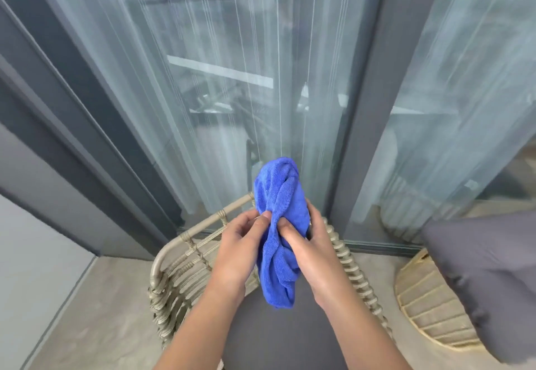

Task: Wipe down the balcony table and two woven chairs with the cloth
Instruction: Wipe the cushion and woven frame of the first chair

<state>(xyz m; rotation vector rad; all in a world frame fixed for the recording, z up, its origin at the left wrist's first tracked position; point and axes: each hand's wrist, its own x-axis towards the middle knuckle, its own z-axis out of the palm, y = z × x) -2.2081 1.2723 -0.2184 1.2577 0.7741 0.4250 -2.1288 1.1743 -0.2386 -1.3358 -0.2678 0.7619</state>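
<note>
The two forearms reach out from the bottom edge, meeting over a woven chair point(185, 256) with a dark seat cushion point(278, 335). The left hand point(237, 247) pinches the blue cloth point(280, 224) between thumb and fingertips at its bunched middle, while the right hand point(307, 250) curls round the same waist of fabric from the other side, so each grip is closed on the cloth. The cloth stands roughly upright between them, a loose fold rising above the fingers and a twisted tail hanging below, clear of the cushion. Held this way, it looks as though the person is gathering or refolding it into a pad before wiping; that is a judgement, not something shown. The chair's rope-wrapped rim curves beneath and behind both hands, backed by glass doors point(232, 94) with sheer curtains. To the right of the right hand, a second woven chair point(429, 306) carries a grey cushion point(490, 276). No tabletop is in view.
</note>
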